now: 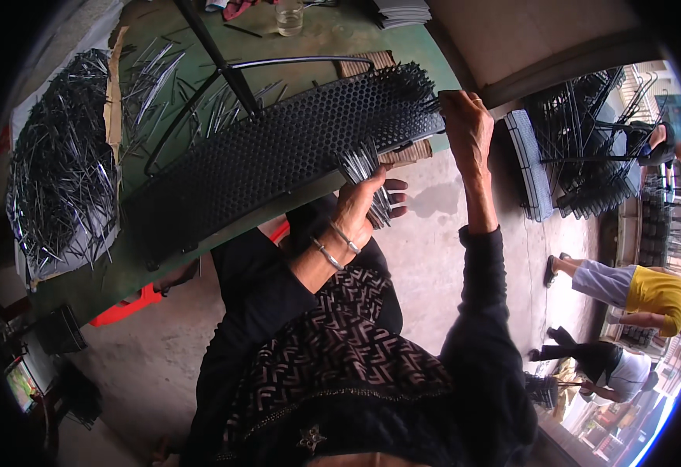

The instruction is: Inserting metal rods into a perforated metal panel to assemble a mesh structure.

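A long black panel pierced with rows of round holes (239, 156) lies slantwise over the table edge. Thin dark strips stand up thickly from its right end. My left hand (356, 206), with two bangles at the wrist, is closed around a bundle of thin shiny strips (361, 165) by the panel's near edge. At the panel's right end, my right hand (469, 124) is closed with fingertips pinched together; what is between them is too small to make out.
An opened carton of loose strips (64, 163) sits left, with more strips scattered on the green table (340, 35). A black metal frame (216, 54) rises behind the panel. A glass (289, 17) stands farther back. Racks (581, 148) and people (655, 300) are at right; a red stool (126, 306) is below.
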`<state>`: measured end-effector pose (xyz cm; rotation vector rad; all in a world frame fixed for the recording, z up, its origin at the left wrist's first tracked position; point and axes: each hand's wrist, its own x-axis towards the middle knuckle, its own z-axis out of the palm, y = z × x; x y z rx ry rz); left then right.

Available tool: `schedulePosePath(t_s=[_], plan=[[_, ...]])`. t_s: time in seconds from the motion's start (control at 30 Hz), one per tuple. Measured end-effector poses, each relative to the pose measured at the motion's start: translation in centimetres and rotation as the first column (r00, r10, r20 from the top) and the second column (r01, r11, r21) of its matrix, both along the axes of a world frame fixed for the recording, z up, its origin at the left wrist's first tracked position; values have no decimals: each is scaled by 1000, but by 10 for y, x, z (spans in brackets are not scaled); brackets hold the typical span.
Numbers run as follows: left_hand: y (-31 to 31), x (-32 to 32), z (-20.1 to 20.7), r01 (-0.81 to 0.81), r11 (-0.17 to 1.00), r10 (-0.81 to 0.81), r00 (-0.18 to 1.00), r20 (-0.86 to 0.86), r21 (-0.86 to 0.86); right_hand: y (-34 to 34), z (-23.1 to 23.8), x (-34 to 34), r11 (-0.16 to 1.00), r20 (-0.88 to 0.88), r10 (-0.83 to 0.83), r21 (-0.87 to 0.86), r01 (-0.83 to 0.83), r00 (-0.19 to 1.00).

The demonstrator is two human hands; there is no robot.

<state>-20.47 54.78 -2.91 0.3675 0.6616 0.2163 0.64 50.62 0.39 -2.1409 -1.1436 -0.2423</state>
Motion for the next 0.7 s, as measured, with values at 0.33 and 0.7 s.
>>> schedulePosePath(t_s=[0.33,0.7], plan=[[-2,-2,1,-17,995,11,998,61,100,4,9,-9,984,25,-132,-118,134,991],[-4,-4,9,-2,984,-7,999,52,177,2,6,-3,958,56,-256,-122,261,965]])
